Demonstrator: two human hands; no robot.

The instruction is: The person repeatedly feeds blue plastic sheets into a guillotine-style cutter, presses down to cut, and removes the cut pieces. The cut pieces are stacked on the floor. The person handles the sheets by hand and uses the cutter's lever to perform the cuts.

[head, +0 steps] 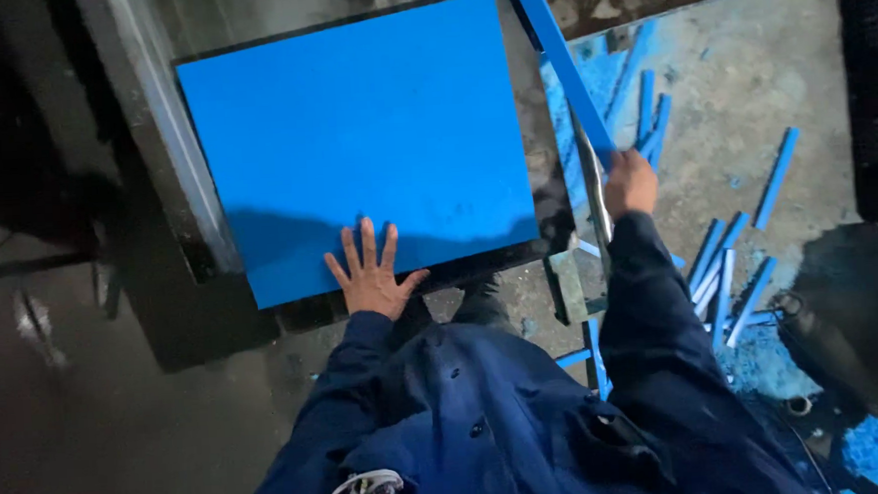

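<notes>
A worker in a dark blue jacket (488, 415) presses the left hand (372, 276), fingers spread flat, on the near edge of a blue sheet (353, 131) lying on a worn metal table (168, 141). The right hand (631, 182) is clenched round a metal lever (592, 184) just right of the sheet. Blue strips (730, 262) litter the floor further right, beyond that hand.

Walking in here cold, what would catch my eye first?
The big bright blue sheet lying flat on the dark bench, with the left hand spread on its near edge. To its right, the right hand grips a long lever, above cut blue strips scattered on the floor.
</notes>
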